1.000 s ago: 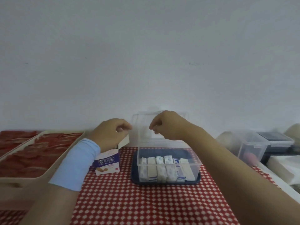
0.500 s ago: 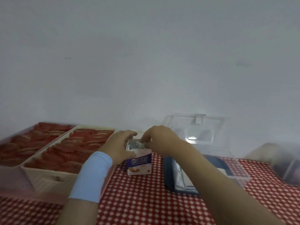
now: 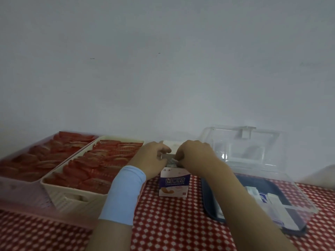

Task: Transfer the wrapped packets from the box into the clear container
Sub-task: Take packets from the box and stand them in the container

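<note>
A small white and purple box [image 3: 174, 183] stands upright on the red checked tablecloth, its top open. My left hand [image 3: 151, 160] grips the box's upper left side. My right hand [image 3: 196, 156] reaches into the open top, fingers pinched on wrapped packets [image 3: 172, 161] that show between the two hands. To the right the clear container [image 3: 306, 201] sits on a dark blue tray [image 3: 208, 201], its lid [image 3: 243, 142] raised at the back. Several white and blue packets [image 3: 262, 198] lie inside it, partly hidden by my right forearm.
Two long baskets [image 3: 59, 191] full of red wrapped items fill the left side of the table. A white wall stands close behind everything. A pale rounded object [image 3: 322, 176] shows at the far right edge. Checked cloth [image 3: 172, 223] lies bare in front of the box.
Both hands left the container's lid, which stays raised, and came left to the small box. The left hand took hold of it and the right hand went into its top. My view turned left.
</note>
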The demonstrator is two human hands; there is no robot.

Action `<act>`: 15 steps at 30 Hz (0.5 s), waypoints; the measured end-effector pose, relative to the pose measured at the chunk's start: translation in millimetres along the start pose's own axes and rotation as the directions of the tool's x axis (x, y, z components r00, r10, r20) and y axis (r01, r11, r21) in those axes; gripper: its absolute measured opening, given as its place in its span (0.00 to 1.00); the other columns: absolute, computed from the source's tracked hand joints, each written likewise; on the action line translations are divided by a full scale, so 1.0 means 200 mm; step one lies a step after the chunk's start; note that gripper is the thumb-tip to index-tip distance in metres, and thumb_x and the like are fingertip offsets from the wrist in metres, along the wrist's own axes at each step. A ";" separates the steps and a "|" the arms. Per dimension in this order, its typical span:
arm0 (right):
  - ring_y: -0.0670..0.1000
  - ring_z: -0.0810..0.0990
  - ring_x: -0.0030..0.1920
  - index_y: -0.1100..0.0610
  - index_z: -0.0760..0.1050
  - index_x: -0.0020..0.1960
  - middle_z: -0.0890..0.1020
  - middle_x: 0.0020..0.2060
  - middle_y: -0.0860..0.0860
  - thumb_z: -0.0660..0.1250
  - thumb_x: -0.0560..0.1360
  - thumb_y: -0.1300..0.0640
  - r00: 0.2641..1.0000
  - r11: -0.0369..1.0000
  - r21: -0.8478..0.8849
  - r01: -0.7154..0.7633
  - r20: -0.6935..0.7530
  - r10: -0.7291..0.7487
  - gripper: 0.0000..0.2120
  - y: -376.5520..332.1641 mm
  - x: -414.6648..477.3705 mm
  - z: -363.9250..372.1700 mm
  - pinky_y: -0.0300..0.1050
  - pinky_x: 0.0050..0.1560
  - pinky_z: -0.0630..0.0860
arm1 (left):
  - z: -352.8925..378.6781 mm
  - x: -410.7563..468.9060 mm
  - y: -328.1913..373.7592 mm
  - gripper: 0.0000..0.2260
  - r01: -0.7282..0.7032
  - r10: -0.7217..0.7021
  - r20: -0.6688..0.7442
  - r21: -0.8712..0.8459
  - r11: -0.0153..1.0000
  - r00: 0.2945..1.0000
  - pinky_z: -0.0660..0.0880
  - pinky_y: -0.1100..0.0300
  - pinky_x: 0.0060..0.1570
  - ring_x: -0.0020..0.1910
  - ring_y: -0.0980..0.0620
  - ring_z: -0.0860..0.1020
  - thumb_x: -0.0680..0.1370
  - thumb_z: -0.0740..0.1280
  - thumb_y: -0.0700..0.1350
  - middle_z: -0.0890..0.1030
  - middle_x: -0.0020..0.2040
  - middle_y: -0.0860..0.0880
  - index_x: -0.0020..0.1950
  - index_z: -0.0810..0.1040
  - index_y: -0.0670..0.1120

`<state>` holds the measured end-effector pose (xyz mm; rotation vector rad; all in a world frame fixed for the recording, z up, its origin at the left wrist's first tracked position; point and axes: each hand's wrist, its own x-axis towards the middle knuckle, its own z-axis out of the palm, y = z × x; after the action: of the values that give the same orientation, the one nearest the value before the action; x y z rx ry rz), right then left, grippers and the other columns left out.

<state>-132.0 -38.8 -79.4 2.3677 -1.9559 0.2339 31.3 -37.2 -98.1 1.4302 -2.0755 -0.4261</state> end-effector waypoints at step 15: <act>0.42 0.82 0.44 0.45 0.83 0.54 0.85 0.46 0.43 0.70 0.77 0.56 0.983 0.896 0.443 0.005 -0.167 0.077 0.09 0.09 -0.05 0.02 0.44 0.51 0.81 | 0.05 0.04 0.00 0.06 -0.005 0.007 -0.031 0.073 0.997 1.000 0.69 0.67 0.47 0.41 0.60 0.75 0.77 0.70 0.48 0.76 0.43 0.59 0.49 0.87 0.53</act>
<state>-150.3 -32.7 -86.4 2.4433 -2.0315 0.9582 22.4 -45.5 -102.8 1.4627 -2.0898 -0.3265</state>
